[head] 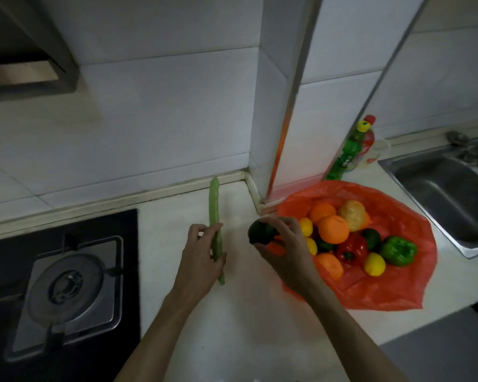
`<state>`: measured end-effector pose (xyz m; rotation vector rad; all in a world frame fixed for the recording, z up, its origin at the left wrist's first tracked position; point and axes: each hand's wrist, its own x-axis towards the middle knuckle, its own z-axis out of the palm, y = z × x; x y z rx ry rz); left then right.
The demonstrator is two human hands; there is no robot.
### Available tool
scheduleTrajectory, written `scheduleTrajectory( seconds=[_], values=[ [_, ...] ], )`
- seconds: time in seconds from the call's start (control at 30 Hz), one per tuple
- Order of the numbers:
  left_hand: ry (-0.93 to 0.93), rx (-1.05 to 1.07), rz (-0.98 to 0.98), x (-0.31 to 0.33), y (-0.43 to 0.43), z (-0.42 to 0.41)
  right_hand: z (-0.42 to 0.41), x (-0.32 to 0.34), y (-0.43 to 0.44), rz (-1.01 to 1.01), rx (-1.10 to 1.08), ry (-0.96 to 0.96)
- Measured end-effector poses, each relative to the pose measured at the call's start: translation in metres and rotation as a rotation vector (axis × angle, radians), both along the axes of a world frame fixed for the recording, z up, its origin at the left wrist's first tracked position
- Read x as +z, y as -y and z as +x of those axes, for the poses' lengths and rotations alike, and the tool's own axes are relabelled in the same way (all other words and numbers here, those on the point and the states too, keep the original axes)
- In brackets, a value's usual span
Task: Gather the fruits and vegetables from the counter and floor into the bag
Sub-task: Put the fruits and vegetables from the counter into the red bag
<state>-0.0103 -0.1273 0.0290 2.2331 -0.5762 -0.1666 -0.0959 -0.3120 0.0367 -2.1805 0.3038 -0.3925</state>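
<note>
Orange bag [384,288], part filled. Our right hand [287,252] pinches dark fruit [260,231] at bag's left rim; left hand [202,255] grips gourd [214,205] further left. Next, we judge: release fruit inside, then gourd.

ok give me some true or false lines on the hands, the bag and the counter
1. The left hand holds a long vegetable. True.
2. The right hand is empty. False: it holds a dark fruit beside the bag.
3. The bag lies open on the counter with a red pepper inside. True.
4. The sink is left of the stove. False: the sink is at the right, the stove at the left.
5. A green bottle stands behind the bag. True.
</note>
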Motion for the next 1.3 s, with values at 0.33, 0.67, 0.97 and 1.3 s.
scheduleTrajectory(
  seconds=[0.33, 0.67, 0.97, 1.3],
  values=[
    [0.035, -0.145, -0.048, 0.020, 0.071, -0.057, -0.074, -0.008, 0.054, 0.074, -0.196, 0.015],
    [0.034, -0.321, 0.037, 0.004, 0.140, -0.085, -0.125, -0.021, 0.114, 0.006, -0.394, -0.029],
    [-0.029, -0.323, 0.131, -0.018, 0.189, -0.105, -0.146, -0.053, 0.160, 0.038, -0.327, -0.129],
    [-0.036, -0.137, 0.197, -0.025, 0.228, -0.106, -0.147, -0.083, 0.185, 0.040, -0.133, -0.234]
  ],
)
